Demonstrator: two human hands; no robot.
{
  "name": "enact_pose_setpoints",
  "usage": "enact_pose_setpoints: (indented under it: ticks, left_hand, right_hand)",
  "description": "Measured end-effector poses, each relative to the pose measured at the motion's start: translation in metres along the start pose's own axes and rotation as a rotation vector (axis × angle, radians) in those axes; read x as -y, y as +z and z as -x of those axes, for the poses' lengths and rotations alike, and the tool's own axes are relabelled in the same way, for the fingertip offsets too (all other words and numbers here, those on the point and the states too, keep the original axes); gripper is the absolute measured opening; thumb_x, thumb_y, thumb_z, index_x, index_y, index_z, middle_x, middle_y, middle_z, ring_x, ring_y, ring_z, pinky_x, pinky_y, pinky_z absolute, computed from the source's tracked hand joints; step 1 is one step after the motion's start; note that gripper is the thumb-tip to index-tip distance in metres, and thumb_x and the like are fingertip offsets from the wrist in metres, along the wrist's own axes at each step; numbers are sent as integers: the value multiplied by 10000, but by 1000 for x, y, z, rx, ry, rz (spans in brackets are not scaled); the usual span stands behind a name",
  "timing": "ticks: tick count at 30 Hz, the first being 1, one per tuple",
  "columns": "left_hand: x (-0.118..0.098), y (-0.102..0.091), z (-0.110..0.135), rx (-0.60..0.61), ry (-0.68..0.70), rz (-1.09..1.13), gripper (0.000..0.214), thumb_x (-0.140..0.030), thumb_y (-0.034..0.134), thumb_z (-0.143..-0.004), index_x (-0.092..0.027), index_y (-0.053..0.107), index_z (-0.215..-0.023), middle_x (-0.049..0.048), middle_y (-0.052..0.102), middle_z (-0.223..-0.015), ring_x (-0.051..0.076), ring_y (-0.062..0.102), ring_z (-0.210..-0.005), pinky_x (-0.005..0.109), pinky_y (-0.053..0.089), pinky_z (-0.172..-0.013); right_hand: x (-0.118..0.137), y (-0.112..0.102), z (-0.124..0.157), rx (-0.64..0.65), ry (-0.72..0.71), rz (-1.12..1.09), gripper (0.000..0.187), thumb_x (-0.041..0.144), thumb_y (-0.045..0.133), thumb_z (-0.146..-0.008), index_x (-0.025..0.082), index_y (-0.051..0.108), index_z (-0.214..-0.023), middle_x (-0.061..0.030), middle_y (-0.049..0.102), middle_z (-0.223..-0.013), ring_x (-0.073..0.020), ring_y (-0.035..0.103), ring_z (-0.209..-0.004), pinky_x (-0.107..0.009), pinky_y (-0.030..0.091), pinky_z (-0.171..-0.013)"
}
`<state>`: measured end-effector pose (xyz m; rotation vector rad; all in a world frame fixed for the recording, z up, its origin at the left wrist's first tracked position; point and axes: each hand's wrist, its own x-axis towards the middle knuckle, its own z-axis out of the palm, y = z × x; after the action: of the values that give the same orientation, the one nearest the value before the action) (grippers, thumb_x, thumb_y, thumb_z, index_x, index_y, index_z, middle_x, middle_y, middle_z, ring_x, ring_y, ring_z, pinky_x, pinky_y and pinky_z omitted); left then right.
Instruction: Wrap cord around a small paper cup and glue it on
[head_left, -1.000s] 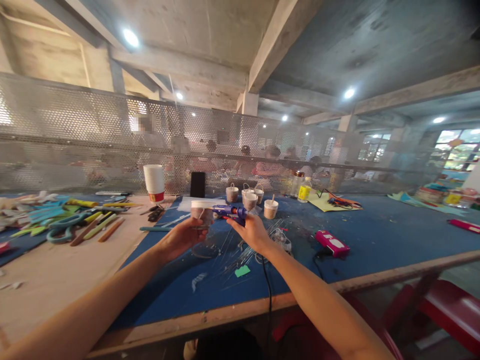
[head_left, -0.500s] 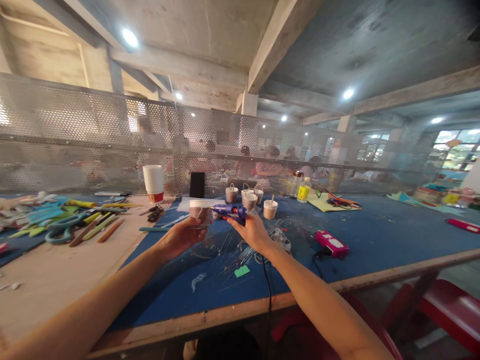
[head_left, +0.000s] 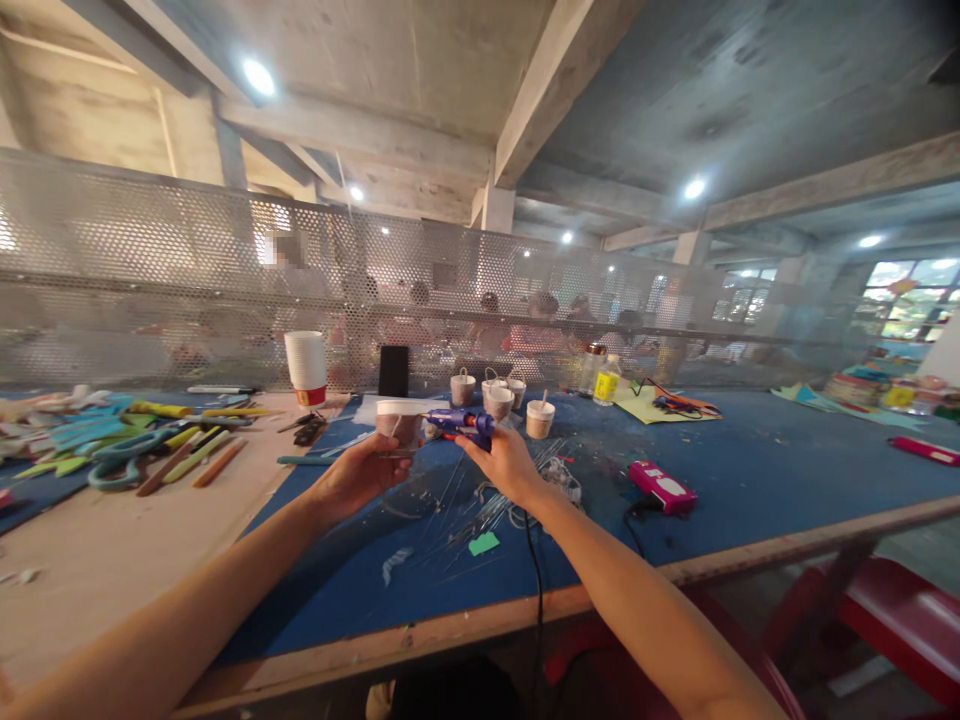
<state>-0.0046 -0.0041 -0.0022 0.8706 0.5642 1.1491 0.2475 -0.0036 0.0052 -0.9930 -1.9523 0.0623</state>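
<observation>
My left hand point(head_left: 355, 478) is closed round a small paper cup point(head_left: 398, 424) with a white rim and a brownish covering, held above the blue table point(head_left: 750, 480). My right hand point(head_left: 504, 464) grips a purple glue gun point(head_left: 460, 423) whose nozzle points left and meets the cup's side. The gun's black cord point(head_left: 535, 570) runs down over the table's front edge. Behind my hands stand several similar small cups point(head_left: 500, 396), some with handles.
A stack of white cups point(head_left: 307, 363) and a black phone point(head_left: 394, 370) stand by the mesh screen point(head_left: 150, 270). Coloured pencils, scissors and foam pieces point(head_left: 135, 440) lie left. A pink box point(head_left: 663, 485), bottles point(head_left: 607, 379) and red stools point(head_left: 892, 610) are to the right. People sit behind the mesh.
</observation>
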Motion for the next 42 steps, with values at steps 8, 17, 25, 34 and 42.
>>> enact_pose_setpoints:
  ticks: [8,17,25,34,42]
  left_hand:
    - [0,-1,0,21,7,11,197,-88,643,-781,-90,715,-965,113,740,-854,145,645,-614,248,570,-589]
    - [-2,0,0,29,10,26,223,-85,639,-770,-69,704,-983,141,748,-904,151,648,-613,258,574,-580]
    - [-1,0,1,22,15,14,249,-90,655,-760,-69,704,-1003,122,742,-873,153,647,-613,258,569,-586]
    - [1,1,0,-21,-6,1,179,-79,631,-777,-93,709,-938,103,743,-832,148,651,-612,254,573,-599]
    - [1,0,0,-38,0,-18,226,-71,626,-820,-80,696,-1034,124,762,-917,158,669,-636,267,582,-617]
  right_hand:
    - [-3,1,0,-3,-10,6,300,451,631,-958,214,736,-1110,-89,794,-988,-260,745,-923,-299,526,-783]
    - [-2,1,0,4,19,16,301,446,637,-952,210,743,-1106,-89,795,-958,-265,744,-917,-292,521,-764]
    - [-3,1,0,5,18,4,297,459,626,-953,208,741,-1062,-85,789,-915,-261,740,-857,-299,495,-736]
    - [4,-1,0,18,63,-195,305,481,626,-931,196,730,-951,-37,710,-700,-201,657,-666,-286,456,-650]
    - [-7,1,-11,8,358,-763,274,458,635,-865,216,524,-800,85,488,-525,-84,437,-394,-220,353,-432]
